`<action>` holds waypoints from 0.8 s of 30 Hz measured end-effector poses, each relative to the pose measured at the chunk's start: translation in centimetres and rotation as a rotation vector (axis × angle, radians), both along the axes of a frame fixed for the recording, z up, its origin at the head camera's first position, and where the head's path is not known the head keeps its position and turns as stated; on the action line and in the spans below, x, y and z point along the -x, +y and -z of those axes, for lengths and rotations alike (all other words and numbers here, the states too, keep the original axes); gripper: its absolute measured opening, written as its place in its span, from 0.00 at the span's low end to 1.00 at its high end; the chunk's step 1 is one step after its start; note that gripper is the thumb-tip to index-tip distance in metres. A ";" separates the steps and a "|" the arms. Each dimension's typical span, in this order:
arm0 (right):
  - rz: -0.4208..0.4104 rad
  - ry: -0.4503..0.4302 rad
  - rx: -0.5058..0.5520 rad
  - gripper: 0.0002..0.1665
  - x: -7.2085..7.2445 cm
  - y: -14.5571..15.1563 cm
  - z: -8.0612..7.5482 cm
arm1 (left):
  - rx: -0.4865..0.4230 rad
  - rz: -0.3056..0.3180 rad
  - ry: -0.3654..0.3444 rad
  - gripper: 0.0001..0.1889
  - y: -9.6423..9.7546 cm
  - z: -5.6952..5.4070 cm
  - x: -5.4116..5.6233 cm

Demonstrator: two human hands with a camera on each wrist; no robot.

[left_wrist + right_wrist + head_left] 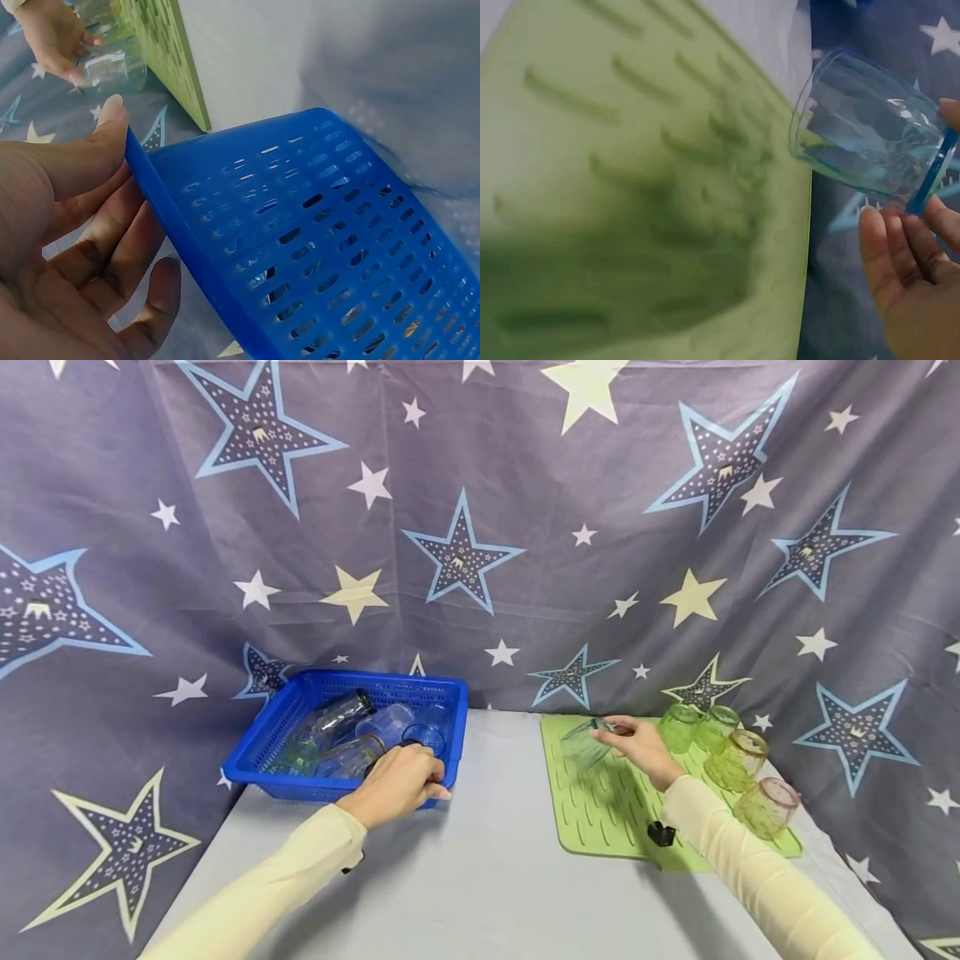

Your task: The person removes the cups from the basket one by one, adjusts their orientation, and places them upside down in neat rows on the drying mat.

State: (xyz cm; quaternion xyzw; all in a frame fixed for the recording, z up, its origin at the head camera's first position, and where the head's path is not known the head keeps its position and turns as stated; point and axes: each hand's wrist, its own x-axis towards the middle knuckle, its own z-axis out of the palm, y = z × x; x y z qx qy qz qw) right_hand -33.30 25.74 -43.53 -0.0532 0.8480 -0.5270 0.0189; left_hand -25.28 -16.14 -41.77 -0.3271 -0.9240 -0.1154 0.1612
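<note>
My right hand [637,745] pinches a clear bluish drinking glass [583,743] by its blue-edged end, thumb and fingers on opposite sides. The glass is tilted above the green mat [592,827], its other end pointing left and down. In the right wrist view, the glass [870,131] looks empty and see-through. My left hand [401,781] is at the front right corner of the blue basket [300,789]. In the left wrist view, its loosely bent fingers [112,262] lie along the rim, thumb tip near the corner. Several glasses [352,752] lie jumbled inside the basket.
On the mat's right side stand two green glasses [679,729], a yellow glass [737,760] and a pink-rimmed glass [768,807]. A white tabletop [495,827] spans between basket and mat. Star-patterned cloth [465,560] hangs behind and along both sides.
</note>
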 end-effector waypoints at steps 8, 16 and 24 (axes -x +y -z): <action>0.071 0.010 -0.185 0.44 0.1 3.9 -0.3 | -0.006 0.010 0.006 0.11 0.0 0.1 0.1; 0.120 0.046 -0.342 0.45 -0.2 7.3 -0.9 | -0.020 0.006 -0.008 0.11 0.1 -0.1 0.1; 0.172 0.110 -0.496 0.43 0.1 8.9 -0.8 | -0.030 0.007 -0.017 0.12 -0.1 0.1 0.1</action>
